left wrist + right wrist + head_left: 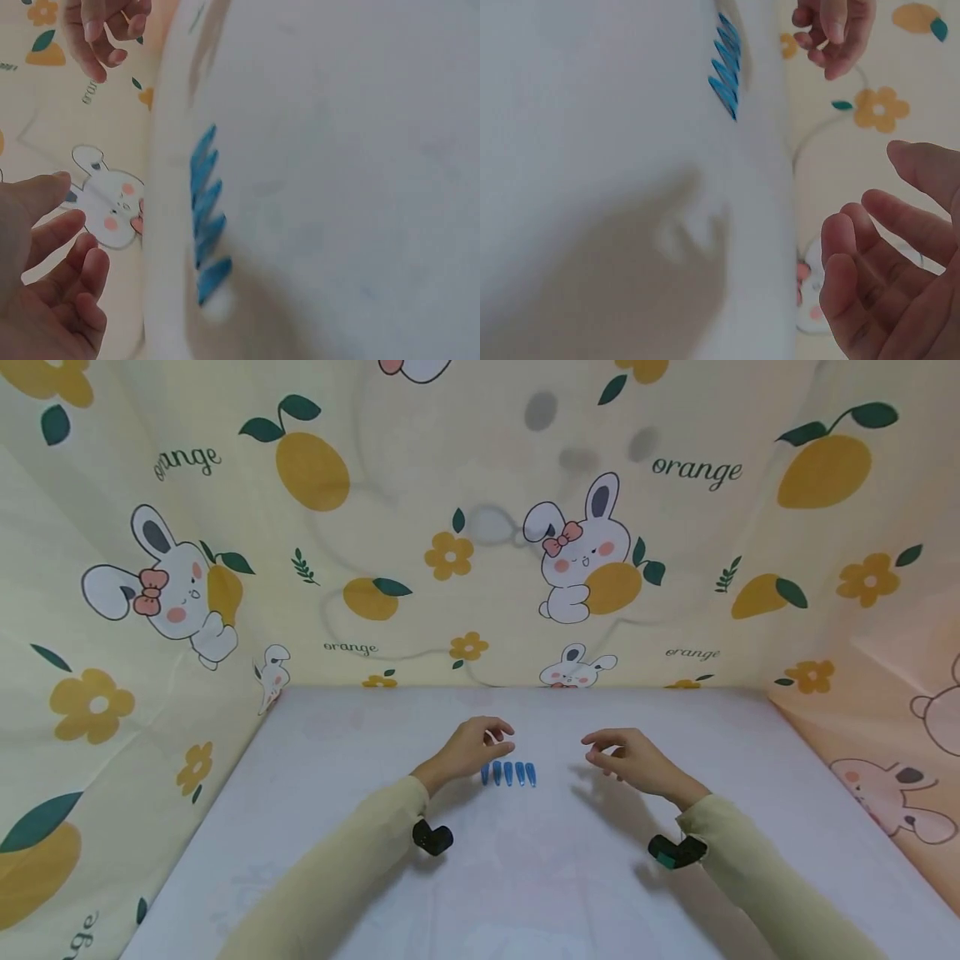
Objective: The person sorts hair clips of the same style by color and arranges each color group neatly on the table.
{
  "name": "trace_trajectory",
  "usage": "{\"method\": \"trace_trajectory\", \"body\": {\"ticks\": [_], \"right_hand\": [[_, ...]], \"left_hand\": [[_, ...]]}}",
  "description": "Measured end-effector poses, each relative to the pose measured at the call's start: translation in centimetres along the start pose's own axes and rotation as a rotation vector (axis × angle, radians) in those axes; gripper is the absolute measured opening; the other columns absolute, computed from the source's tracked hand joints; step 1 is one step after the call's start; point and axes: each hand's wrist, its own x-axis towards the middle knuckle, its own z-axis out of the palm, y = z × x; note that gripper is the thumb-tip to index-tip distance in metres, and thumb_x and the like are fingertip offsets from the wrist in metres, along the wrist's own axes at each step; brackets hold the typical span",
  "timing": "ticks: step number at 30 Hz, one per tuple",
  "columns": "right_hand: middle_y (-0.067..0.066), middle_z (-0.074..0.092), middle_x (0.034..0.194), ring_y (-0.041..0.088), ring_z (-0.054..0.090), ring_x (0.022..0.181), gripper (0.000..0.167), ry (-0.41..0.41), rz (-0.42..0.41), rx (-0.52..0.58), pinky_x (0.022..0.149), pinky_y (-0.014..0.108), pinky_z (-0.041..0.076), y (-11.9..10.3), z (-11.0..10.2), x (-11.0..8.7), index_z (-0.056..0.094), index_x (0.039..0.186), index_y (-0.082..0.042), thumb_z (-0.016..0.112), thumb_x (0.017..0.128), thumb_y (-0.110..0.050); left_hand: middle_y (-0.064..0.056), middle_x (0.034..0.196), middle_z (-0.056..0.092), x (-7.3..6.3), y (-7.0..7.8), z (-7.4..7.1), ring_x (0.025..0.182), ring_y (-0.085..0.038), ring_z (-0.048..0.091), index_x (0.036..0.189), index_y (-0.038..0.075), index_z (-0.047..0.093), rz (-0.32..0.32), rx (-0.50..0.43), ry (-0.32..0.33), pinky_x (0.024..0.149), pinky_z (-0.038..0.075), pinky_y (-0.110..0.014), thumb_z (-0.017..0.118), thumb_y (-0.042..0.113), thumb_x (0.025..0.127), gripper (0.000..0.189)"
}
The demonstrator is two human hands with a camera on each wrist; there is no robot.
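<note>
Several small, glossy blue tapered pieces (520, 774) lie side by side in a row on the white tabletop; their exact kind is too small to tell. My left hand (474, 743) hovers just above the row's left end, its fingers loosely bent and holding nothing. To the right of the row, my right hand (630, 757) is in the air with relaxed, slightly curved fingers and nothing in them. In the left wrist view the blue pieces (209, 214) stand apart from the left fingers. The right wrist view also has the row (726, 66) away from the right hand (889, 262).
A white-covered table (525, 877) spreads under both arms. Behind and at both sides hangs a cream curtain (480, 468) printed with rabbits and oranges. Each wrist carries a small black camera, one on the left (432, 837) and one on the right (677, 852).
</note>
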Motion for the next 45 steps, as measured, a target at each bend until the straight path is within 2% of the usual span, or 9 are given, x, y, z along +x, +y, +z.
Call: {"method": "trace_trajectory", "body": {"ticks": [4,12,20,26,30,34,38,43,45], "right_hand": [[0.022,0.068,0.113,0.026,0.067,0.076,0.037,0.024,-0.017,-0.009,0.059,0.03,0.053,0.8,-1.5,-1.4,0.062,0.129,0.004,0.065,0.099,-0.017],[0.026,0.067,0.119,0.016,0.067,0.079,0.036,0.066,0.017,-0.05,0.063,0.032,0.055,2.0,-4.0,-4.3,0.063,0.129,0.002,0.062,0.101,-0.02],[0.025,0.069,0.121,0.002,0.063,0.081,0.034,0.119,0.033,-0.111,0.064,0.029,0.054,4.3,-5.8,-6.9,0.065,0.128,0.004,0.061,0.102,-0.018],[0.027,0.068,0.124,0.0,0.066,0.086,0.035,0.136,0.07,-0.159,0.067,0.025,0.052,6.2,-6.9,-8.4,0.066,0.126,0.004,0.062,0.101,-0.02],[0.027,0.068,0.125,0.004,0.066,0.086,0.035,0.128,0.104,-0.18,0.068,0.024,0.05,7.6,-7.2,-9.0,0.067,0.125,0.004,0.064,0.099,-0.02],[0.029,0.065,0.129,-0.001,0.061,0.087,0.035,0.104,0.139,-0.169,0.069,0.022,0.051,9.2,-7.5,-9.7,0.067,0.126,0.004,0.066,0.099,-0.019],[0.03,0.063,0.132,-0.002,0.058,0.086,0.037,0.079,0.18,-0.148,0.07,0.021,0.049,10.6,-7.8,-10.4,0.066,0.127,0.003,0.066,0.098,-0.02],[0.028,0.062,0.134,0.004,0.054,0.084,0.043,0.031,0.27,-0.115,0.068,0.023,0.045,12.0,-7.8,-10.8,0.063,0.131,0.003,0.066,0.099,-0.025],[0.028,0.063,0.132,0.006,0.052,0.082,0.043,0.018,0.272,-0.093,0.065,0.024,0.044,12.3,-7.7,-10.9,0.062,0.132,0.004,0.066,0.098,-0.023]], "left_hand": [[-0.005,0.107,0.064,0.3,1.1,0.6,0.095,-0.016,0.054,0.125,0.009,0.067,0.016,0.002,-0.003,0.084,0.048,-0.027,0.066,0.026,0.099,0.031],[-0.004,0.109,0.063,0.9,3.0,2.5,0.097,-0.015,0.053,0.127,0.01,0.067,0.035,-0.026,-0.036,0.084,0.047,-0.025,0.066,0.027,0.099,0.033],[-0.002,0.111,0.064,1.2,5.4,5.6,0.094,-0.01,0.053,0.129,0.012,0.067,0.072,0.001,-0.091,0.078,0.045,-0.02,0.067,0.029,0.098,0.035],[-0.007,0.119,0.066,1.6,7.3,8.3,0.092,-0.008,0.052,0.129,0.014,0.067,0.079,0.019,-0.121,0.077,0.045,-0.018,0.07,0.029,0.097,0.036],[-0.004,0.119,0.066,1.8,8.2,10.0,0.091,-0.005,0.051,0.13,0.017,0.067,0.075,0.029,-0.138,0.076,0.045,-0.018,0.07,0.03,0.096,0.036],[-0.002,0.121,0.066,2.0,9.0,11.6,0.091,-0.004,0.051,0.131,0.019,0.067,0.084,0.042,-0.157,0.076,0.045,-0.018,0.07,0.03,0.096,0.037],[0.001,0.122,0.066,2.4,9.8,13.2,0.092,-0.003,0.052,0.133,0.023,0.066,0.101,0.09,-0.17,0.078,0.046,-0.017,0.071,0.032,0.095,0.038],[0.006,0.123,0.064,2.9,10.7,15.1,0.096,0.0,0.054,0.136,0.028,0.064,0.128,0.167,-0.17,0.082,0.047,-0.015,0.071,0.035,0.095,0.042],[0.006,0.123,0.064,3.1,10.9,15.8,0.099,0.0,0.056,0.137,0.029,0.063,0.137,0.183,-0.155,0.084,0.047,-0.015,0.072,0.035,0.094,0.043]]}}
